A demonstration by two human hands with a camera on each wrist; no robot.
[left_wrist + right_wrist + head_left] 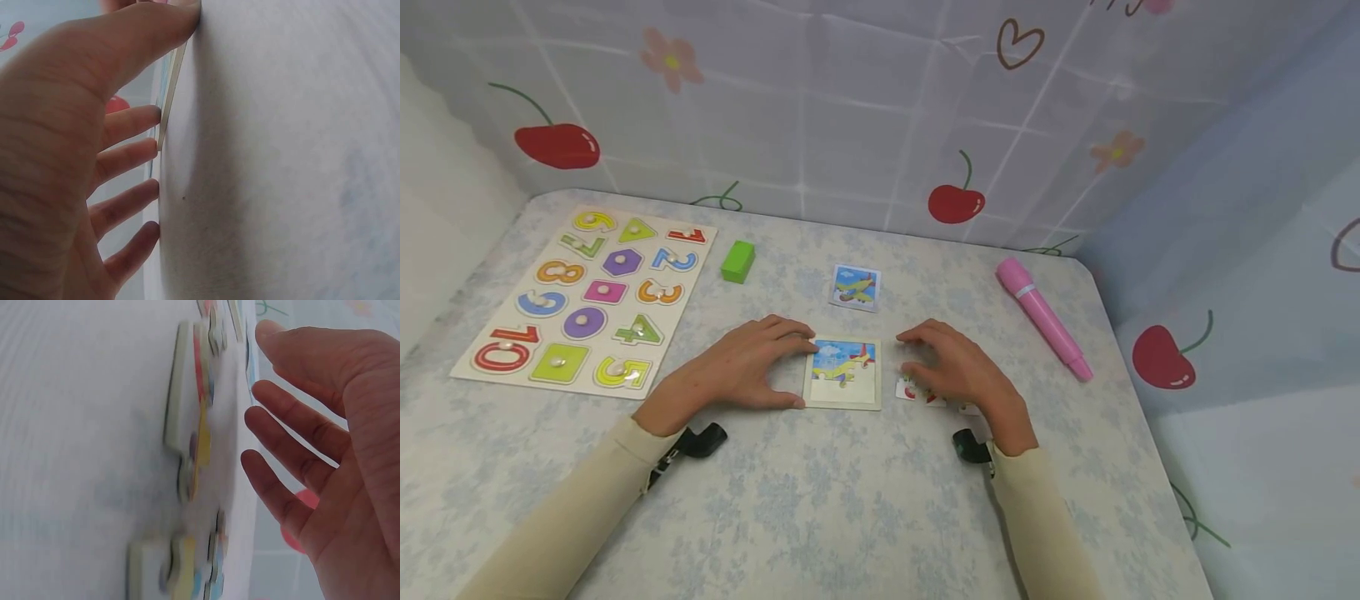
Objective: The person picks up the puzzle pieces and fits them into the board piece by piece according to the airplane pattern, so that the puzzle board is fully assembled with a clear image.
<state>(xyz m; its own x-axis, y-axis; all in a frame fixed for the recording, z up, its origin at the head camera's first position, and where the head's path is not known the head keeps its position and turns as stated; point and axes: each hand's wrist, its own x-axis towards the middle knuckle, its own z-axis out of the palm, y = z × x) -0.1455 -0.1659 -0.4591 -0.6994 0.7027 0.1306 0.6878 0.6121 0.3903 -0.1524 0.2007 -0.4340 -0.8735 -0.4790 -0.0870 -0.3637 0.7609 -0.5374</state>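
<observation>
A square puzzle tray (857,392) lies mid-table, its upper part filled with airplane picture pieces and its lower right bare. My left hand (745,362) touches the tray's left side, thumb at the lower corner and fingertips near the upper one; the tray's edge (170,94) shows by the thumb in the left wrist view. To the right, my right hand (955,367) hovers with relaxed fingers over loose puzzle pieces (906,389), partly covering them. In the right wrist view several pieces (203,434) lie below the fingers, none held.
A picture card (856,288) with an airplane lies behind the tray. A green block (738,262) and a number-and-shape board (606,267) are at the left. On the right lies a pink pen-shaped object (1045,319). A printed curtain (865,108) hangs behind the table.
</observation>
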